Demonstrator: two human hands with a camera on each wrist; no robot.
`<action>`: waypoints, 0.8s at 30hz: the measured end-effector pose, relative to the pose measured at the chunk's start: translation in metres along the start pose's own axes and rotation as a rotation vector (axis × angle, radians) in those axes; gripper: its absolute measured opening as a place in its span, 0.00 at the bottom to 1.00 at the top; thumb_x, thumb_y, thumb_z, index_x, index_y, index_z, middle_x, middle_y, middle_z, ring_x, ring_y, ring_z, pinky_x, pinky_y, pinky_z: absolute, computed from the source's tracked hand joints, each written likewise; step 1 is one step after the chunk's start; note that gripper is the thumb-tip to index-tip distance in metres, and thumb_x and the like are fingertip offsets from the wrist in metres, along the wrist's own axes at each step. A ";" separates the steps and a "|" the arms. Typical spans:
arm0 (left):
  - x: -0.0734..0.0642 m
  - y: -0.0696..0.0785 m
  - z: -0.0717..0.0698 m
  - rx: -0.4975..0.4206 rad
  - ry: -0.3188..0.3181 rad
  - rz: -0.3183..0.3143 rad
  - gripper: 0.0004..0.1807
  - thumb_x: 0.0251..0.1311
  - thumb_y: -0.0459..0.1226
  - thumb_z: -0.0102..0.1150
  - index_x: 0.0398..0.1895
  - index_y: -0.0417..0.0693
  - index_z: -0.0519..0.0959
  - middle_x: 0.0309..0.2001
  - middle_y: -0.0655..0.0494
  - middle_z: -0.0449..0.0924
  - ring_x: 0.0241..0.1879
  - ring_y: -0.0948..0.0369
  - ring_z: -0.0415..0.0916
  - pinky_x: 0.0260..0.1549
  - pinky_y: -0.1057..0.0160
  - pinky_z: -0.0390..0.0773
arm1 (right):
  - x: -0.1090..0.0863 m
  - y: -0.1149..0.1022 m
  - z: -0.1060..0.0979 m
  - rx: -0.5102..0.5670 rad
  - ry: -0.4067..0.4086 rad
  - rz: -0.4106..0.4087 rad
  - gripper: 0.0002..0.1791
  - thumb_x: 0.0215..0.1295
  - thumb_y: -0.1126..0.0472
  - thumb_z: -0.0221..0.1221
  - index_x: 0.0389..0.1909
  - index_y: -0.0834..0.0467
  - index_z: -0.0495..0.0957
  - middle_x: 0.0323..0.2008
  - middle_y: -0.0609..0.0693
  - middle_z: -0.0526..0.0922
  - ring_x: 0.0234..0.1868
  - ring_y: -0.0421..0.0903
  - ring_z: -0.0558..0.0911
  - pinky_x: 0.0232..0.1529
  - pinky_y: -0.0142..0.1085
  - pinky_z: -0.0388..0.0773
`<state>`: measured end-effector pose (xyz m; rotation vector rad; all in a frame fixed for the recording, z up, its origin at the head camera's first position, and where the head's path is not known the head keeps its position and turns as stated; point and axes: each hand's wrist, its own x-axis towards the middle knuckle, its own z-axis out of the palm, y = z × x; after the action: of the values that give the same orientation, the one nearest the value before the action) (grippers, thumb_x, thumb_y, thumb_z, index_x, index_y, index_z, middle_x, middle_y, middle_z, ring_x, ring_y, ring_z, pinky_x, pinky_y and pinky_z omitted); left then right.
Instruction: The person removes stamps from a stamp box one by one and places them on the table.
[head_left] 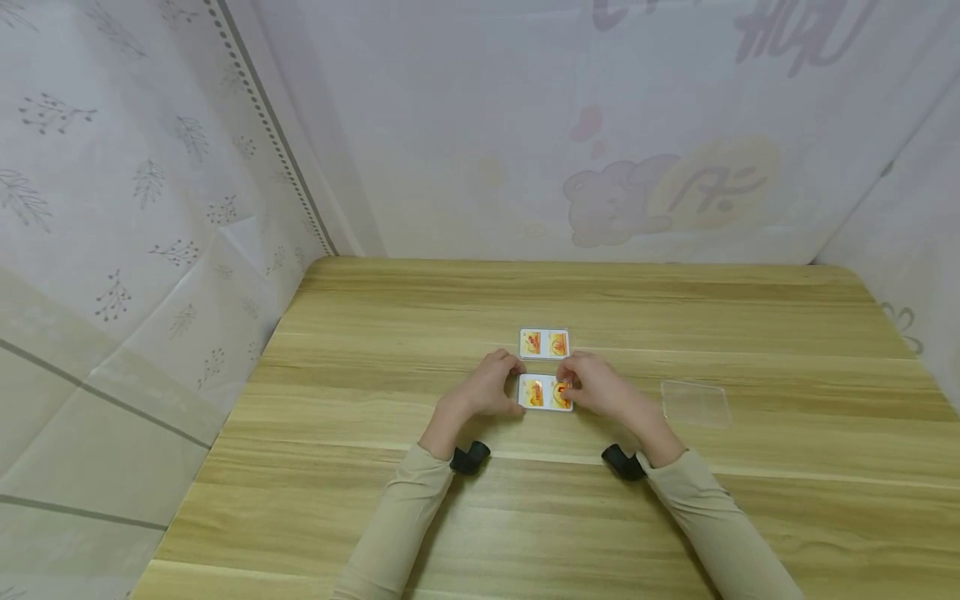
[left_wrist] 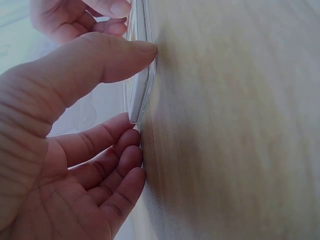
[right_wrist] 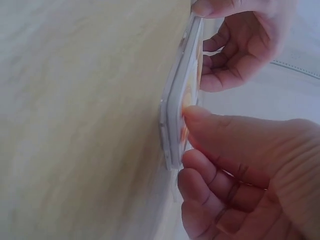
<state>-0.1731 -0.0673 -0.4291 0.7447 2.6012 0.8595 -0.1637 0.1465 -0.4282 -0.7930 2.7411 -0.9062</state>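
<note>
A stack of printed cards (head_left: 536, 393) with orange-yellow pictures sits in a shallow clear plastic case (right_wrist: 164, 117) on the table, between both hands. My left hand (head_left: 489, 387) holds the left end of the case. In the left wrist view its thumb (left_wrist: 122, 56) lies on the near edge and the index fingertip meets a corner. At the other end is my right hand (head_left: 597, 385), its thumb tip (right_wrist: 197, 119) pressed on the printed face and its fingers curled beside the right edge. The card's right end is partly covered by these fingers.
Just beyond, a second clear case with similar cards (head_left: 544, 342) lies flat. To the right of my right hand is a clear plastic lid (head_left: 696, 403). The wooden table (head_left: 375, 333) meets patterned curtains (head_left: 450, 125) at its back and sides.
</note>
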 end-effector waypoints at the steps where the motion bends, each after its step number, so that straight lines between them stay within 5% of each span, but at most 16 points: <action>1: 0.000 0.000 0.000 0.000 0.000 -0.002 0.29 0.39 0.33 0.74 0.48 0.37 0.73 0.47 0.49 0.69 0.51 0.53 0.64 0.55 0.57 0.66 | 0.001 0.000 0.000 0.002 -0.003 0.004 0.08 0.51 0.71 0.66 0.31 0.64 0.77 0.29 0.50 0.76 0.31 0.44 0.74 0.33 0.34 0.73; 24: 0.000 -0.001 0.000 -0.008 0.008 0.020 0.29 0.39 0.32 0.74 0.47 0.36 0.73 0.45 0.49 0.69 0.49 0.53 0.64 0.53 0.57 0.67 | 0.004 -0.005 0.000 0.013 -0.015 0.098 0.09 0.51 0.73 0.65 0.29 0.62 0.74 0.27 0.50 0.74 0.30 0.44 0.72 0.32 0.34 0.70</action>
<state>-0.1737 -0.0679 -0.4293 0.7675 2.6005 0.8793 -0.1650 0.1408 -0.4248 -0.6546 2.7308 -0.8943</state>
